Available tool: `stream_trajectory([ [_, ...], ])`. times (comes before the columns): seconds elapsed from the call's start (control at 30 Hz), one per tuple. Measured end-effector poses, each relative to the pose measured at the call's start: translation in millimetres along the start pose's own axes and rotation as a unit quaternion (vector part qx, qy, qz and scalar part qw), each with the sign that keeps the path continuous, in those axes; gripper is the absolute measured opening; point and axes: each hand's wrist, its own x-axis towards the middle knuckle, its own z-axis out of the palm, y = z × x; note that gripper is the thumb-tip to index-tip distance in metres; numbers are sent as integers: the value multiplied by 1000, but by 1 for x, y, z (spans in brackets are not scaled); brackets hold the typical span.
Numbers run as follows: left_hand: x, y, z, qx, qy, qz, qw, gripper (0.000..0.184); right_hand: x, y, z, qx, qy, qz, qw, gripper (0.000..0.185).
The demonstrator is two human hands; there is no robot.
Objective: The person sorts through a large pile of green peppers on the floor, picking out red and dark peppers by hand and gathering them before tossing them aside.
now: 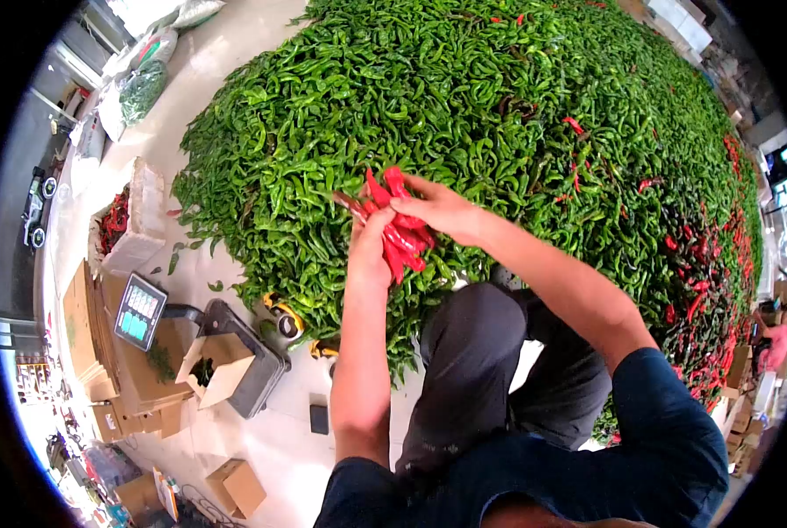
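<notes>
In the head view, my left hand point(369, 253) is closed around a bunch of red chili peppers point(404, 239), held over the near edge of a large heap of green chili peppers point(340, 114). My right hand point(437, 211) meets the bunch from the right. Its thumb and fingers pinch a red pepper at the top of the bunch. One pepper poking out to the left looks darker, brownish red. Parts of both hands' fingers are hidden behind the peppers.
Red and dark peppers point(697, 290) lie at the heap's right side. To the left stand a white foam box point(142, 216) of red peppers, a scale with a lit display point(140, 312), an opened carton point(217, 365) and yellow-black tape dispensers point(285, 319). A phone-like black object point(319, 419) lies on the floor.
</notes>
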Motion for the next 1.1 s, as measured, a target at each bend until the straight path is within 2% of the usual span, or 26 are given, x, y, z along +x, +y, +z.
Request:
stream_trajectory([
  [0.1,29,-32,-8,-26,71,-4,997,52,26,42,-12,-17,118,8,993,61],
  [0.17,50,-65,-26,-64,106,22,992,59,36,59,-22,3,130,26,991,55],
  [0.23,55,-73,-27,-43,128,20,991,59,37,68,-28,50,139,15,989,48],
  [0.3,53,-72,-23,-23,138,-15,990,56,38,83,-40,43,126,-2,991,45],
  [0.37,61,-82,-37,-12,111,-68,991,55,38,91,-45,-5,130,14,991,48],
  [0.4,62,-90,-40,-26,101,-62,993,54,36,95,-48,-28,133,21,990,50],
  [0.5,61,-102,-31,-34,128,-53,990,50,32,95,-41,-217,234,-4,948,48],
  [0.53,60,-105,-30,-66,122,-72,988,46,31,95,-40,-250,251,-36,934,50],
  [0.63,58,-115,-24,-147,64,-70,985,43,26,90,-42,-347,259,-18,901,50],
  [0.67,59,-118,-18,-105,95,-16,990,36,26,89,-44,-332,270,-42,903,50],
  [0.77,62,-116,3,-115,149,43,981,67,24,91,-48,-279,299,-112,906,51],
  [0.8,62,-111,8,-88,162,73,980,94,25,91,-51,-245,301,-106,916,52],
  [0.83,64,-103,13,-58,174,76,980,98,27,94,-53,-148,283,-95,943,52],
  [0.9,74,-97,14,-38,190,74,978,104,34,102,-52,-28,269,-114,956,49],
  [1.0,87,-93,10,-27,173,100,979,82,40,91,-40,84,287,-104,949,43],
  [1.1,93,-87,-10,-56,93,27,994,49,45,93,-39,208,264,-106,936,36],
])
